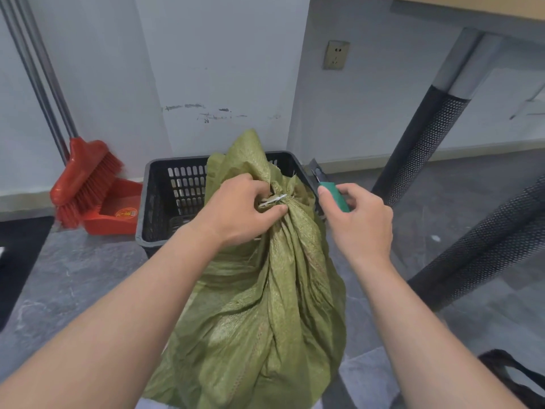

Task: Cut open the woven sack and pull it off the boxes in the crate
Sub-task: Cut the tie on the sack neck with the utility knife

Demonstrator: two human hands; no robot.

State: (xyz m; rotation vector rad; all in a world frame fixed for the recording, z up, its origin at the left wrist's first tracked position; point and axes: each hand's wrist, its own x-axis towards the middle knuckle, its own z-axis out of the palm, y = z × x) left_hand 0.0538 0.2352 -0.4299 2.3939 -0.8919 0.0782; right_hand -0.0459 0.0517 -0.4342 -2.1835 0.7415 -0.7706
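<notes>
A green woven sack (265, 305) bulges out of a black slotted crate (177, 184) on the floor. Its neck is bunched and bound by a white tie (272, 199). My left hand (239, 211) grips the sack's neck at the tie, fingers closed around the fabric. My right hand (358, 219) holds a green-handled utility knife (333, 193) just right of the neck, its blade pointing up and away, apart from the sack. The boxes are hidden inside the sack.
A red broom (85, 178) and red dustpan (115, 211) lean by the wall left of the crate. Black perforated table legs (421, 146) slant at the right. A wall socket (335, 54) sits above. A dark object (507, 376) lies at the bottom right.
</notes>
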